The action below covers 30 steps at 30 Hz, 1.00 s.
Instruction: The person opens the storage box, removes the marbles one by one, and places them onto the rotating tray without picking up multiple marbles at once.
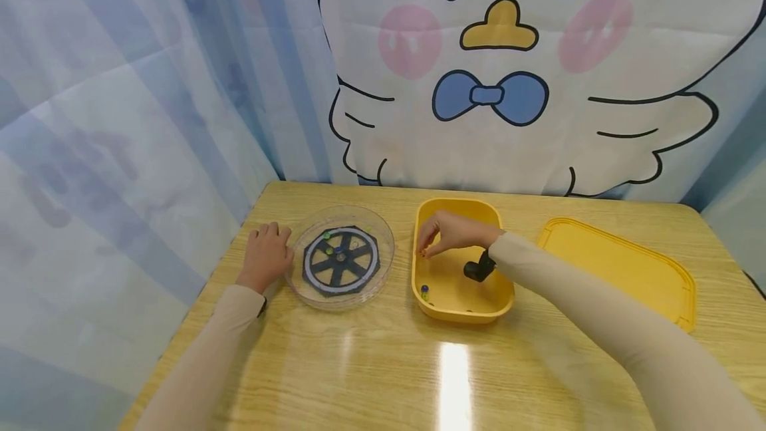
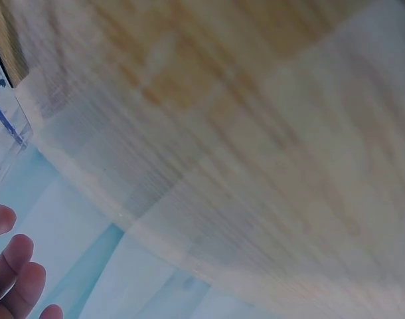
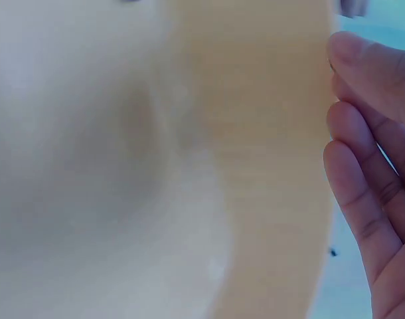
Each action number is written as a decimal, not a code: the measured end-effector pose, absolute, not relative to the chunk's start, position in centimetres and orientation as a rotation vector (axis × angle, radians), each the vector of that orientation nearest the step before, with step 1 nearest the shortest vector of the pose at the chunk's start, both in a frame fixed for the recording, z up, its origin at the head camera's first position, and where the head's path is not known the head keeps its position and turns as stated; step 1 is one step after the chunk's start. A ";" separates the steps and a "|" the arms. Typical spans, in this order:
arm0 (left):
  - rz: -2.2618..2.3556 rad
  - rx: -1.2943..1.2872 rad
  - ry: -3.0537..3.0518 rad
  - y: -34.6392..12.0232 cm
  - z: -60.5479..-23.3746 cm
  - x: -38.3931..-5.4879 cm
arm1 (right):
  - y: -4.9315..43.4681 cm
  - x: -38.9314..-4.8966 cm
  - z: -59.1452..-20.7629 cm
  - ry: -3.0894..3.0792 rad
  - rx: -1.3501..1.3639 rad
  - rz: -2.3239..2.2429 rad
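Observation:
My right hand (image 1: 451, 230) reaches into a yellow plastic bin (image 1: 461, 316). Its thumb and index finger pinch a small orange-brown marble (image 1: 422, 253), which the fingers mostly hide in the right wrist view. Below it in the bin lie a dark blue marble (image 1: 425, 289) and a yellow-green one (image 1: 425, 297). My left hand (image 1: 266, 258) rests at the left rim of a clear round dish (image 1: 385, 245), fingers relaxed. Inside this dish, green marbles (image 1: 326, 235) and a blue marble (image 1: 338, 251) lie over a black-and-white wheel pattern (image 1: 308, 265).
A yellow lid (image 1: 622, 271) lies flat at the right of the wooden table (image 1: 371, 364). Behind the table's back edge hangs a curtain (image 1: 479, 151) with a cartoon bird. A black wrist-worn device (image 1: 479, 267) hangs under the right wrist, over the bin.

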<state>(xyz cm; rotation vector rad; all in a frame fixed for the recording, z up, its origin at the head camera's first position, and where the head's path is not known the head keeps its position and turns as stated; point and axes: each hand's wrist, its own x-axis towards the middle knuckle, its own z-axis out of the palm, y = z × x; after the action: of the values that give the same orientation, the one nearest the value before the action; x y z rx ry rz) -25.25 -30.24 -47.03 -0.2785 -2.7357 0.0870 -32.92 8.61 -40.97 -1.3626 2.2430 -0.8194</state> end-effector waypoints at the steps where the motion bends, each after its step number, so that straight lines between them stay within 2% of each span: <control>1: 0.086 -0.276 -2.741 -30.2 -47.0 -25.2 | 8.4 -33.0 -40.7 2.247 -1.368 -0.826; 15: 0.046 -0.284 -2.758 -30.2 -46.7 -25.2 | 2.2 -33.4 -38.8 2.287 -1.339 -0.895; 30: 0.051 -0.306 -2.704 -30.7 -47.2 -25.5 | -5.1 -32.9 -41.6 2.193 -1.385 -0.769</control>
<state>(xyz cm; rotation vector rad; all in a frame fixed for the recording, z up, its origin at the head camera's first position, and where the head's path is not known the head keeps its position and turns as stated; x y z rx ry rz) -25.50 -30.65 -47.16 -0.3061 -2.7041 0.0510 -32.92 -5.14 -41.59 -1.3845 2.1931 -0.7694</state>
